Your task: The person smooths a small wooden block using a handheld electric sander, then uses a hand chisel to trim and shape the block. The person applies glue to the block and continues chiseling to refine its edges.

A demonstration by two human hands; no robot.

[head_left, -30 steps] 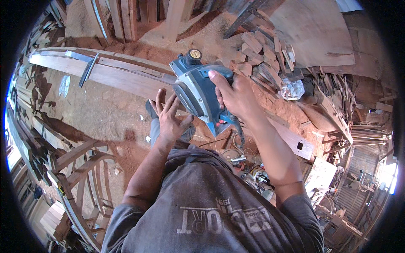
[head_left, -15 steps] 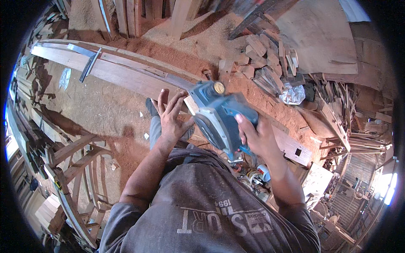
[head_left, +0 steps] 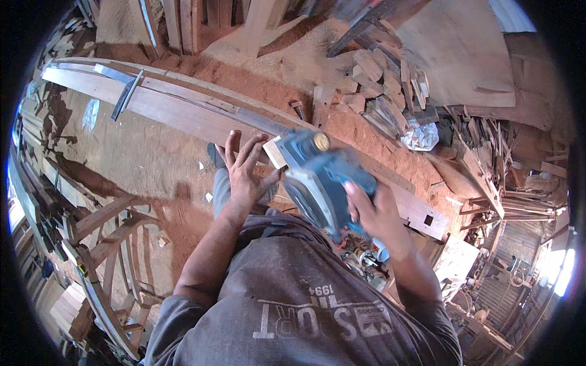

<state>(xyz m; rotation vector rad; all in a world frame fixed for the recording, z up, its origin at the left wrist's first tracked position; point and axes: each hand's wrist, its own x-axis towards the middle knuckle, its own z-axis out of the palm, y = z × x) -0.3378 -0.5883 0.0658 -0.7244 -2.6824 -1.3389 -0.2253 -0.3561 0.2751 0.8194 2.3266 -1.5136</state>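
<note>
Planer point(head_left: 320, 180) is in the right hand point(head_left: 378, 210), fingers wrapped round the rear handle, a bit blurry. It's tilted in front of the person's belly, nose right up by a pale wood block point(head_left: 274, 154). Left hand point(head_left: 243, 177) has its fingers fanned out, fingertips and thumb around the block's near end; honestly can't tell if they're gripping it or just touching. Long board point(head_left: 177, 116) runs underneath, with a dark metal tool point(head_left: 126, 97) lying across its far left part. Scrap wood point(head_left: 369, 79) is heaped up beyond, near some crumpled foil point(head_left: 421, 135).
</note>
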